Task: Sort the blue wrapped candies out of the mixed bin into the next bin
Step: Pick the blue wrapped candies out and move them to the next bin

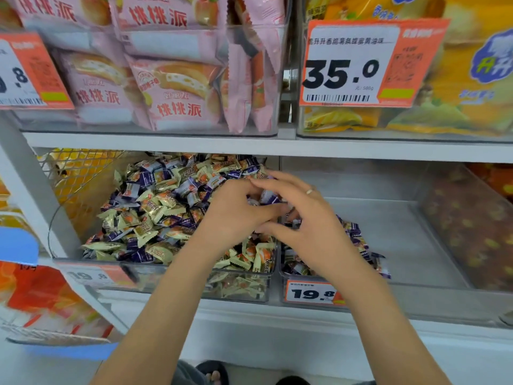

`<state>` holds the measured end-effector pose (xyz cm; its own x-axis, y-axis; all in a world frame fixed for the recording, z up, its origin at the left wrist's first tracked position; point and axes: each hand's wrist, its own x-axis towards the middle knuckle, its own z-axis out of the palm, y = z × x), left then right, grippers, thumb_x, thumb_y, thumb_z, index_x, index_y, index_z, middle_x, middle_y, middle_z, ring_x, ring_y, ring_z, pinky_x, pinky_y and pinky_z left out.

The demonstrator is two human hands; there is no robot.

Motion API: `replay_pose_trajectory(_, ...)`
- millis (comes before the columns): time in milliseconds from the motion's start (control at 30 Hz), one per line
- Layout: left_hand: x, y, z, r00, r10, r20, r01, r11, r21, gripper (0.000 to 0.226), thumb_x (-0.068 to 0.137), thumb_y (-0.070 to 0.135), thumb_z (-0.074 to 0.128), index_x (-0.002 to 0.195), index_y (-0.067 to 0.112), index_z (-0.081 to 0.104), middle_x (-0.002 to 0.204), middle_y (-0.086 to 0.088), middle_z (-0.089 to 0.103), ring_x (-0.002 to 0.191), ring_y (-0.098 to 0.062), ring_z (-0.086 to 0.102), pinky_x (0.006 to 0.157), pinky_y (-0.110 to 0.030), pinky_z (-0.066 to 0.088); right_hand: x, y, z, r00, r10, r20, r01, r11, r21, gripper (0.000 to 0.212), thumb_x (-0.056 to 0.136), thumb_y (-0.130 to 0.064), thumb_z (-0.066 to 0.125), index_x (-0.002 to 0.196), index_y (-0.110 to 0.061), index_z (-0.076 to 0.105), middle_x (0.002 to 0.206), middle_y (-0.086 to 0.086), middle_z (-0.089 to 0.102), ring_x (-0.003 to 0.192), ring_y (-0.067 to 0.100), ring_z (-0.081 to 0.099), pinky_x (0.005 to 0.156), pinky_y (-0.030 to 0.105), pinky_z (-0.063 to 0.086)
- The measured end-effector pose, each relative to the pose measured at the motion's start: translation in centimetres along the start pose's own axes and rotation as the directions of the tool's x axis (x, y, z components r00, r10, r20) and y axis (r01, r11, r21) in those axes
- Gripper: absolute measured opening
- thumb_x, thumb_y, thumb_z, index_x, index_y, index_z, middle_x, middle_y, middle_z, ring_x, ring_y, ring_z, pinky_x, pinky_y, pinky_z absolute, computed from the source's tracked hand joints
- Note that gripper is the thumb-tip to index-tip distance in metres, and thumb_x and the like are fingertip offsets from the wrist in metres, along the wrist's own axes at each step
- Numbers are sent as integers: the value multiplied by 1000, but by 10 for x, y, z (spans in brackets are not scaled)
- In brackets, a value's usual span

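On the lower shelf (249,304), the clear mixed bin (238,287) at 9 o'clock is heaped with cream, orange and blue wrapped candies (155,207). Over its 3 o'clock edge the left hand (236,215) curls its fingers, touching the right hand; what it grips I cannot tell. Just right, the right hand (302,220) spreads its fingers loosely and wide over a blue candy (268,196) lying between the two hands. Beneath it, the next bin (416,237) holds a small pile of blue candies (358,240) along its 9 o'clock side. A 19.8 price tag (311,293) hangs on its front.
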<state>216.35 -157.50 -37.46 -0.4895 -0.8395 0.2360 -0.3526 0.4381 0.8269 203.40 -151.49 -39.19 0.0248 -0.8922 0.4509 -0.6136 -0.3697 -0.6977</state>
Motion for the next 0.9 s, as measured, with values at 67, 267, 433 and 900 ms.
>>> replay_pose_trajectory(67,1,6,6,1000,5,-23,-6,998,-63,12,82,20,69,71,15,69,64,-3,61,60,-10,53,55,-20,37,1,7,0,994,8,-110,-4,999,44,54,74,-7,75,119,-34,60,130,-13,51,112,10,48,84,14,40)
replay_pose_trajectory(267,4,23,30,969,-96,230,168,933,-317,32,79,22,64,110,16,57,101,-9,67,98,-16,64,92,-35,49,0,12,-9,942,62,-329,-32,995,96,49,73,13,62,99,-29,66,104,-9,57,94,-7,54,80,8,43)
replay_pose_trajectory(433,-4,28,21,944,-137,301,247,897,-367,62,92,5,53,145,25,27,148,-6,34,97,-18,67,84,-27,55,-8,32,-36,931,263,-254,-286,956,-59,25,85,-12,67,102,-30,67,97,-19,58,89,2,55,73,1,41)
replay_pose_trajectory(900,25,-56,-6,961,-95,258,-23,907,420,77,72,31,79,139,26,41,139,-1,46,117,-17,50,91,-21,37,-2,29,-26,927,349,-135,-367,919,-142,21,88,-23,64,107,-31,65,110,-15,63,97,5,55,80,19,37)
